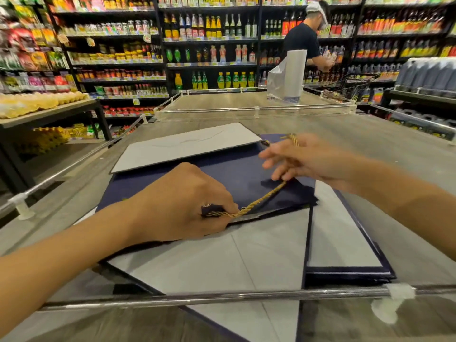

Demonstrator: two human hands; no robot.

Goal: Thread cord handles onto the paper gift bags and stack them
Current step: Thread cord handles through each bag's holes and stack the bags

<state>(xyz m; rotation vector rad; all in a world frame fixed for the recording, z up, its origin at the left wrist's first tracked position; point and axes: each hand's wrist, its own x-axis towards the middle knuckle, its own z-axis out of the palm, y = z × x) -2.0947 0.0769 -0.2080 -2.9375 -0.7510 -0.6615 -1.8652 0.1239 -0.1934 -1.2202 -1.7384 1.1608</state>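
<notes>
The left hand (182,201) has a tight grip: its fingers are curled and pinch 1 end of the gold cord (261,199) right at the near edge of the blue bag (222,174). The cord runs up and to the right to the right hand (303,159). That grip is looser, with bent fingers round the cord, and the other end pokes out on the far side of the hand. The hand is a bit blurry, so I cannot see each finger well. The blue bag lies flat in the middle of the tabletop (394,144), on top of more flat bags. A pile of bags (345,243) sits to the right, and a white flap (187,146) shows at the far left. I think the cord is soft, bendy and light, so it is best held close to its tip to poke it through a hole. The paper bag looks stiff but thin, so it could crease or tear; hold it at the edge near the hole. The bags show no words. The bottle labels on the far shelves (209,45) are too blurry to read.
</notes>
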